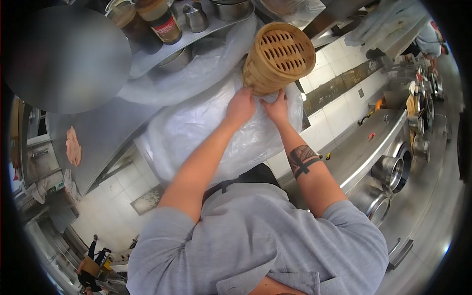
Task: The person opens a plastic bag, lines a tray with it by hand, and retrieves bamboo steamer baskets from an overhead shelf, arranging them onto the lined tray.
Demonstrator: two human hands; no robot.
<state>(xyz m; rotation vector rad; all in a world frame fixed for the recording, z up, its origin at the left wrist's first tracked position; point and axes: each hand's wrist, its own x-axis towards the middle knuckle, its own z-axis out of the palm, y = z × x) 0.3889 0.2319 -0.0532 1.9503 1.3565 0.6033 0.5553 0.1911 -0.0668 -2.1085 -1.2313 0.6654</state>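
Note:
A bamboo steamer (286, 49) with a slatted round top stands tilted in view at the upper middle, its side facing me. My left hand (241, 106) is closed at the steamer's lower left edge, with the fingertips hidden against it. At the lower right edge my right hand (276, 106) grips with a finger up on the bamboo and the thumb bent inward. Clear plastic sheeting (196, 130) lies bunched beneath both hands and spreads to the left.
A metal shelf (196, 37) at the upper left carries a labelled jar (160, 22), a metal shaker (195, 17) and pots. A pink cloth-like piece (73, 146) lies on the steel counter (98, 130). Metal pots (388, 172) stand on the right. A person (91, 268) is at the lower left.

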